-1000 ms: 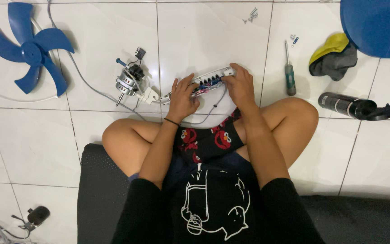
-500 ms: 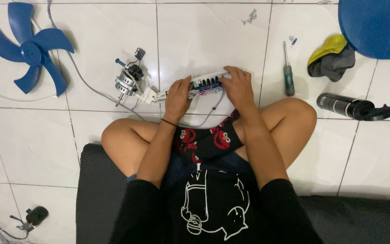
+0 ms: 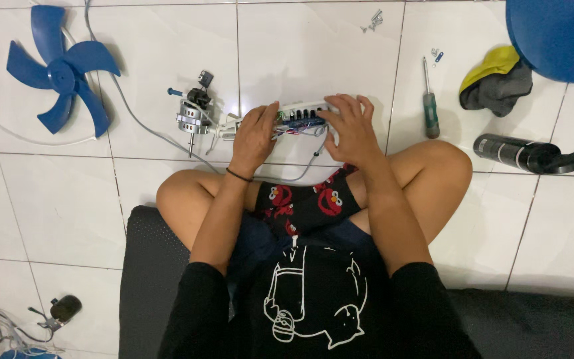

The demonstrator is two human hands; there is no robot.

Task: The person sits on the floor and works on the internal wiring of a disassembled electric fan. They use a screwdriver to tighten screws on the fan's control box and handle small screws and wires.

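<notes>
fan blade (image 3: 61, 73): blue, lying flat on the tile, far left
motor (image 3: 191, 116): small, wires trailing, just left of the hands
left hand (image 3: 255, 136): fingers curled onto the switch panel's left end
switch panel (image 3: 300, 116): white, on the floor between both hands
right hand (image 3: 352, 129): fingers spread, pressing its right end
screwdriver (image 3: 430, 110): green handle, off to the right

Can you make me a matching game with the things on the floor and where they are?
Things:
1. fan blade
2. screwdriver
3. fan motor
4. switch panel

Places:
A. just left of the left hand
B. under both hands, the right hand on its right end
C. far left on the white tiles
D. right of the hands, beside the yellow and grey cloth

Pairs: 1-C, 2-D, 3-A, 4-B
</notes>
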